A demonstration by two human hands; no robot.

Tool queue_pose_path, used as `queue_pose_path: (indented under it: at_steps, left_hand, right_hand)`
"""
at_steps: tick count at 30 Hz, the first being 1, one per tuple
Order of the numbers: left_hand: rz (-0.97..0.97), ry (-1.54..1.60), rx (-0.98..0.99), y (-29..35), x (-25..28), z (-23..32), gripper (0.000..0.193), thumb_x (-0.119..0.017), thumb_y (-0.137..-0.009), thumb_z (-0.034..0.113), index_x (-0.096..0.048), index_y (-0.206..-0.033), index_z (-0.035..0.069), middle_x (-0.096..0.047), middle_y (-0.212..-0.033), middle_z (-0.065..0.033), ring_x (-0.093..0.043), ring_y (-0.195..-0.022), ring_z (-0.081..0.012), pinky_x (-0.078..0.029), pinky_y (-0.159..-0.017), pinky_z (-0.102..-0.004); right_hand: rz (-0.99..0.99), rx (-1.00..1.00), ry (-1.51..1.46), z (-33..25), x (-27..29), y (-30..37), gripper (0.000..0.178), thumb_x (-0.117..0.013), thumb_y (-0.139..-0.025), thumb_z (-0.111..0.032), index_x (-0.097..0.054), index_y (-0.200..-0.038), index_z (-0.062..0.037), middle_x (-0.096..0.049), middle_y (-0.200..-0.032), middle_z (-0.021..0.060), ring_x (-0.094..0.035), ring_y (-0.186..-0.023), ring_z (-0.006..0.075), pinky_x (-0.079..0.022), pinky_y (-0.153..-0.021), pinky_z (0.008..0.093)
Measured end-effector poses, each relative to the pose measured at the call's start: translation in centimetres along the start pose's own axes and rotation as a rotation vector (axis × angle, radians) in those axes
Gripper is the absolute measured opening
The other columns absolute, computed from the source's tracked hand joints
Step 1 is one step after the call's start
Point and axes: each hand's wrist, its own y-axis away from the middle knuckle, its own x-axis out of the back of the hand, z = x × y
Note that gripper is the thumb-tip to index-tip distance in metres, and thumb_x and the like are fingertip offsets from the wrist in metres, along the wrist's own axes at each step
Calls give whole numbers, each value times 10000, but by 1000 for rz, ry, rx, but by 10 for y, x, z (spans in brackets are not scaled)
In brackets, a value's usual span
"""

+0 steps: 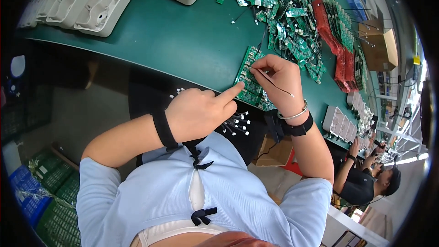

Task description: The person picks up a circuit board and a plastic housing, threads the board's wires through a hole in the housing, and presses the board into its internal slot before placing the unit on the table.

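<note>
My right hand [280, 82] pinches a thin dark cable [274, 83] between thumb and fingertips, over a green circuit board panel [249, 92] at the table's front edge. One end of the cable trails across the hand to a small white connector; the other is hidden by the fingers. From the left, my left hand [196, 112] stretches its index finger onto the panel's left edge. Its other fingers curl around a bundle of black cables [234, 124], whose white connectors stick out on both sides of the hand. Part of the panel lies under my right hand.
A heap of loose circuit boards with wires [292, 27] covers the far table. Right of it stand boards stacked with red bubble wrap [336, 41]. Beige plastic housings [104, 11] line the back left. A cardboard box [382, 43] and a co-worker [361, 185] are at the right.
</note>
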Motion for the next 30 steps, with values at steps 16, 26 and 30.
queue_pose_path:
  at_steps: [16,26,30]
  left_hand:
    - [-28,14,-11,-1,3,-4,74,-641,-866,137,-623,-844,69,-631,-1493,-144,-668,-612,-174,-568,-565,-327]
    - [-63,44,-19,-4,6,-7,39,-645,-846,77,-612,-863,64,-617,-1520,-102,-675,-610,-194,-552,-567,-336]
    - [8,125,-25,-1,3,-12,82,-657,-823,42,-608,-887,59,-613,-1525,-86,-688,-638,-226,-560,-587,-357]
  right_hand:
    - [-275,69,254,-17,17,-41,114,-801,-787,23,-711,-857,21,-729,-769,128,-726,-711,221,-560,-650,340]
    - [-373,-3,269,-24,24,-57,104,-831,-762,-22,-731,-777,7,-706,-708,131,-714,-679,242,-548,-638,337]
    - [-332,-56,473,-34,35,-16,118,-823,-758,-13,-729,-828,0,-716,-778,132,-703,-701,266,-549,-652,368]
